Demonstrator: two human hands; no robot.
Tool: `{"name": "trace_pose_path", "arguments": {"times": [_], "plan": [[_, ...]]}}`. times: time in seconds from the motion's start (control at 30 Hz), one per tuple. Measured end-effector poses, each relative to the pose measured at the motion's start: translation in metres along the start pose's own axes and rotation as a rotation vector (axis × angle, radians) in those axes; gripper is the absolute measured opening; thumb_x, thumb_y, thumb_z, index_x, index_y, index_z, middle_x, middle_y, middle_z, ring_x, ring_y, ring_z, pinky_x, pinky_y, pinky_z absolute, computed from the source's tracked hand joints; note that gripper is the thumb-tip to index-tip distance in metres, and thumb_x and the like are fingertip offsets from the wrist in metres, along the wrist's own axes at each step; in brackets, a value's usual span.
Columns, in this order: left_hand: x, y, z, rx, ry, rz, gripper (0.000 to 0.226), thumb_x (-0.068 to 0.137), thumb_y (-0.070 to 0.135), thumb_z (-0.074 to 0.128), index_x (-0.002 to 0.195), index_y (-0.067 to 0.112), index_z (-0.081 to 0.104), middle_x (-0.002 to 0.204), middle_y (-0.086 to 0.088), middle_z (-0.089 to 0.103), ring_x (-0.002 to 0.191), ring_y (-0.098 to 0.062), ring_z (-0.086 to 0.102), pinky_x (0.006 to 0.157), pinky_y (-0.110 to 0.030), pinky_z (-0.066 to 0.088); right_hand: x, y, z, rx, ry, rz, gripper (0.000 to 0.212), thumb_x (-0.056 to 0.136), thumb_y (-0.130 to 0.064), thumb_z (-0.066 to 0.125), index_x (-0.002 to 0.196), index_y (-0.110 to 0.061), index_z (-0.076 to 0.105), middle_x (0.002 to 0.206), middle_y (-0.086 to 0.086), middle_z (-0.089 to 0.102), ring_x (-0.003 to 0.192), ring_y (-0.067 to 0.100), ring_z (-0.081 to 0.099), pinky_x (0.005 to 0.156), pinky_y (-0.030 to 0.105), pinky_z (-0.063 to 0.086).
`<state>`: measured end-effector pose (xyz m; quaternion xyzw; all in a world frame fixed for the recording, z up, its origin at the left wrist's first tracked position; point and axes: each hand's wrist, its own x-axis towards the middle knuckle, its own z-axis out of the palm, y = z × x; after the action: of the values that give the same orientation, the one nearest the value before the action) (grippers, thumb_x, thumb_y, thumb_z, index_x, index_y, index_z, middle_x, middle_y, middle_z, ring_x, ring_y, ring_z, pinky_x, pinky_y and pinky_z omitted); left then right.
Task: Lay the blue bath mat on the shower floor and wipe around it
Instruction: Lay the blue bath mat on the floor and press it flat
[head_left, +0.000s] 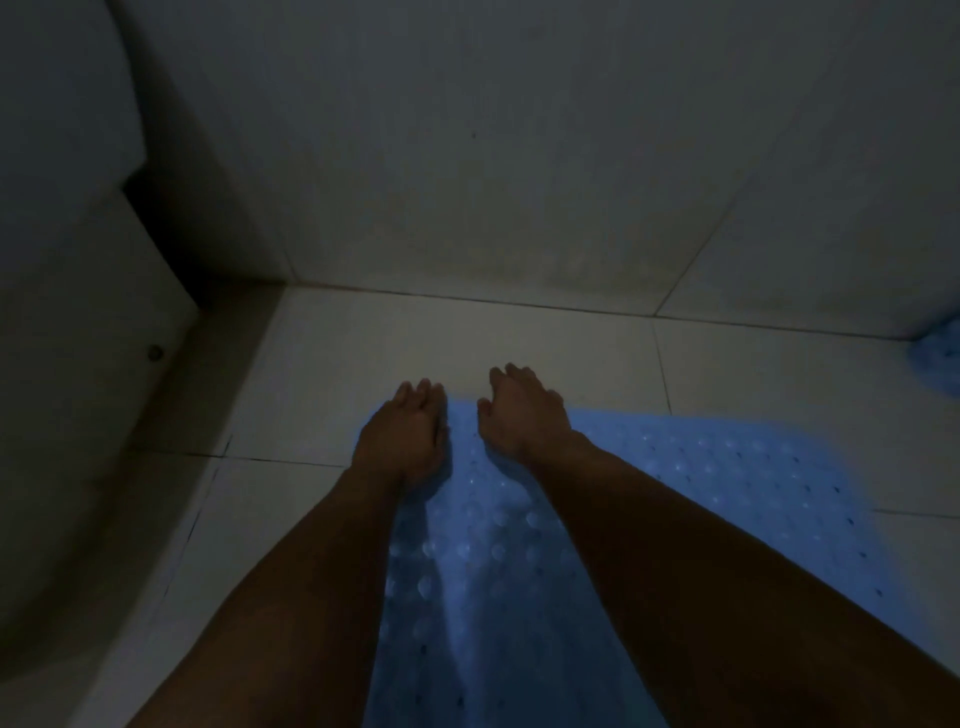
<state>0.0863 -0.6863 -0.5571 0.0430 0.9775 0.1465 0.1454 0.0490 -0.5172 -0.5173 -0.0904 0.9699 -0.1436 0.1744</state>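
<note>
Blue bath mat (498, 545): flat on shower floor (322, 364), long axis running L–R. Left hand (405, 441) & right hand (519, 415) at far edge, fingers relaxed, pressing, gripping nothing.

mat near end: blue bath mat (498, 545) is cut off by the bottom edge, below both forearms
blue patch (937, 358): far right of the right hand (519, 415), cropped, unidentifiable

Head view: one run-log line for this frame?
stage: laying mat | blue bath mat: on tiled floor | left hand: open, on far edge | right hand: open, on far edge | wiping: not begun
</note>
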Motion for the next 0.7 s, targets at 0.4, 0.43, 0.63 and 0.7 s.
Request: {"name": "trace_pose_path", "arguments": {"times": [0.4,0.43,0.63,0.7], "plan": [[-0.008,-0.016,0.010,0.120,0.130,-0.056,0.075,0.096,0.049,0.025,0.161,0.013,0.014,0.169,-0.009,0.014,0.157,-0.031,0.002,0.122,-0.050,0.020,-0.023,-0.001,0.114,-0.113,0.242,-0.079,0.082,0.099,-0.061,0.020,0.158,-0.004,0.010,0.167,0.015,0.005,0.155,0.028,-0.004,0.122,0.058,0.003],[-0.005,-0.019,0.010,0.116,0.151,-0.058,0.074,0.097,0.048,0.025,0.161,0.012,0.016,0.169,-0.010,0.015,0.157,-0.032,0.002,0.122,-0.051,0.020,-0.023,0.000,0.115,-0.114,0.262,-0.086,0.082,0.099,-0.062,0.021,0.158,-0.005,0.011,0.167,0.015,0.006,0.156,0.027,-0.003,0.122,0.058,0.004],[0.003,-0.027,0.014,0.073,0.240,-0.074,0.067,0.099,0.044,0.019,0.159,0.014,0.024,0.168,-0.009,0.021,0.157,-0.030,0.003,0.121,-0.053,0.023,-0.021,0.002,0.116,-0.088,0.256,-0.093,0.086,0.098,-0.067,0.021,0.159,-0.007,0.009,0.168,0.012,0.005,0.156,0.025,-0.004,0.123,0.057,0.003],[0.004,-0.028,0.012,0.052,0.260,-0.091,0.067,0.100,0.044,0.019,0.158,0.013,0.026,0.167,-0.010,0.023,0.156,-0.031,0.005,0.120,-0.054,0.024,-0.023,0.001,0.114,-0.074,0.202,-0.088,0.089,0.097,-0.069,0.019,0.159,-0.008,0.004,0.168,0.011,-0.002,0.155,0.024,-0.010,0.123,0.057,-0.001]]}}
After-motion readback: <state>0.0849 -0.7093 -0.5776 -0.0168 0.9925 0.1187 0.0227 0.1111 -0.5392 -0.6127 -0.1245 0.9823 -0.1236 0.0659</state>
